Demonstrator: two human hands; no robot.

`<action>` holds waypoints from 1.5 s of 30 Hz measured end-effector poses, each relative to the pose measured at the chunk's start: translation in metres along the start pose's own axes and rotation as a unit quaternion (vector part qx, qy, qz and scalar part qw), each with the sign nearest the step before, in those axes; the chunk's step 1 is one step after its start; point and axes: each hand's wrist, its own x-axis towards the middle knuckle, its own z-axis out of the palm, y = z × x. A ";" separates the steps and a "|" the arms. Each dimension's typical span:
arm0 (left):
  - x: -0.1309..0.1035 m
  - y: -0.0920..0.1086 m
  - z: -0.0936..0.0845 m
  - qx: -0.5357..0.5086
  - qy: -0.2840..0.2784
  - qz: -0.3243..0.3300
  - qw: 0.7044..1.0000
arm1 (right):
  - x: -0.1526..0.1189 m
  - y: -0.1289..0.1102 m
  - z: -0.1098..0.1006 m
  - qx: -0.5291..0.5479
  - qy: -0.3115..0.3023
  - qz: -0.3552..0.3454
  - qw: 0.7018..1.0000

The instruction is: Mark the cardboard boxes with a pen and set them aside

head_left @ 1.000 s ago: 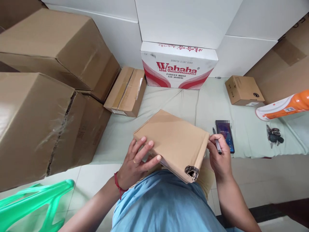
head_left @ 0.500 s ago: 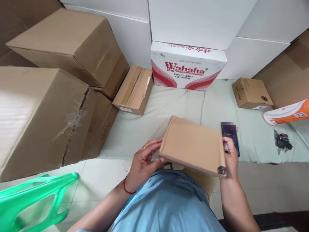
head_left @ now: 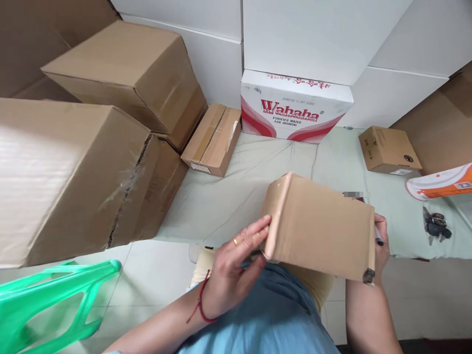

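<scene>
A brown cardboard box (head_left: pixel 324 226) is held tilted in front of my body, above the front edge of the cloth-covered surface. My left hand (head_left: pixel 232 270) grips its left end, fingers along the side and thumb near the bottom corner. On the opposite end, my right hand (head_left: pixel 382 241) holds the box, its fingers partly hidden behind it. A pen with a dark tip, perhaps a marker (head_left: pixel 378 237), is tucked in that same hand. The box's lower right corner looks dark and worn. Behind its upper right edge, a phone (head_left: pixel 359 198) is mostly covered.
Large cartons (head_left: pixel 77 172) stack up on the left, beside a small taped box (head_left: pixel 212 140). A Wahaha carton (head_left: pixel 295 110) stands against the wall. Rightward are another small box (head_left: pixel 389 150), an orange-and-white package (head_left: pixel 442 182) and keys (head_left: pixel 437 226). A green plastic stool (head_left: pixel 88 290) is at lower left.
The box has moved right in the view and tipped, so its left end face now shows. Both hands moved with it, and the phone is now mostly covered.
</scene>
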 end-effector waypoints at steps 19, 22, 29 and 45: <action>0.052 -0.059 -0.041 -0.299 0.165 -0.249 0.906 | -0.016 -0.073 0.067 -0.083 -0.314 -0.226 0.919; 0.054 -0.055 -0.045 -0.272 0.192 -0.202 0.921 | -0.015 -0.065 0.066 -0.029 -0.323 -0.195 0.926; 0.051 -0.057 -0.037 -0.233 0.190 -0.051 0.953 | -0.018 -0.032 0.056 0.057 -0.273 -0.227 0.933; 0.121 -0.038 -0.037 0.054 0.192 -0.056 0.978 | -0.045 0.015 0.040 0.068 -0.166 -0.104 0.978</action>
